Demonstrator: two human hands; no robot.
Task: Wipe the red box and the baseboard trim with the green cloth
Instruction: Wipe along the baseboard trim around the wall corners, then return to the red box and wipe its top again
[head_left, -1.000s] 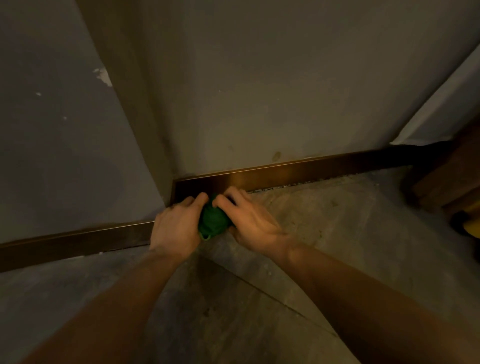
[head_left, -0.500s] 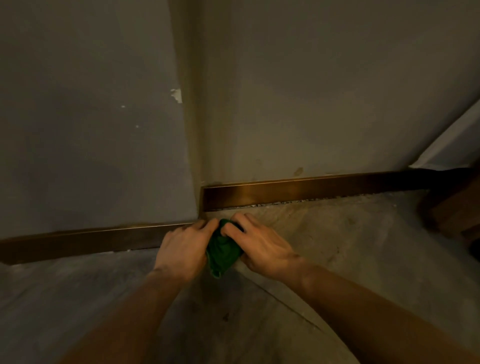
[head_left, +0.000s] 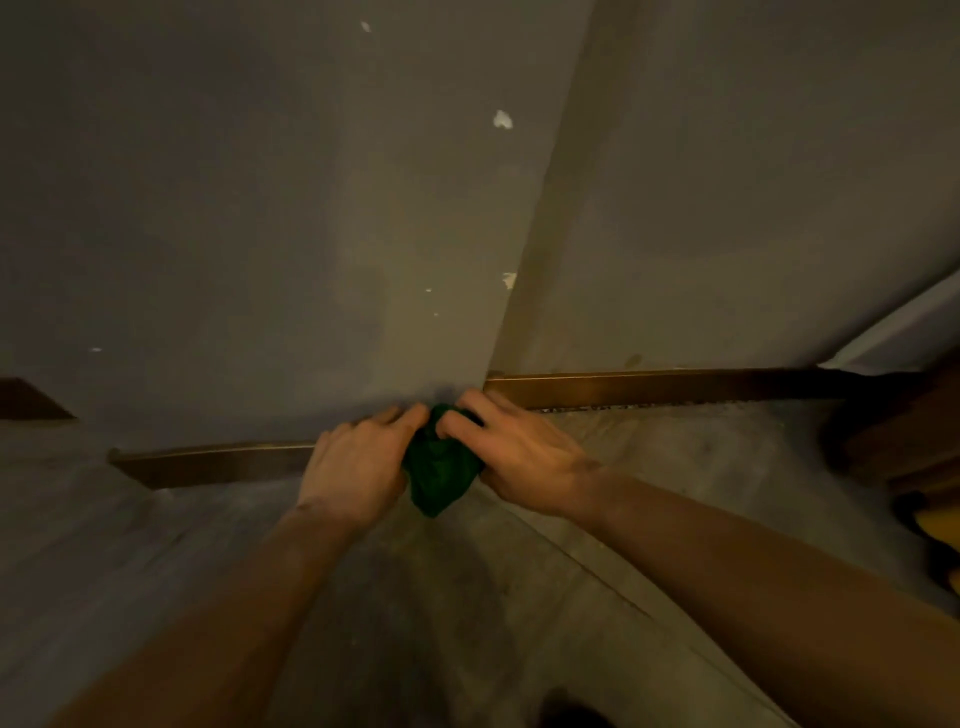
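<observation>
You're facing a grey wall w/ chipped paint spots; it juts at a corner. Grey floor, dim warm light. Dark wood furniture, maybe, at right.

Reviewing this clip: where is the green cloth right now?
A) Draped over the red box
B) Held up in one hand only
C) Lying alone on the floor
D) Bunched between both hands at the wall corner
D: the green cloth is bunched between the left hand and the right hand, low at the corner by the baseboard trim.
</observation>
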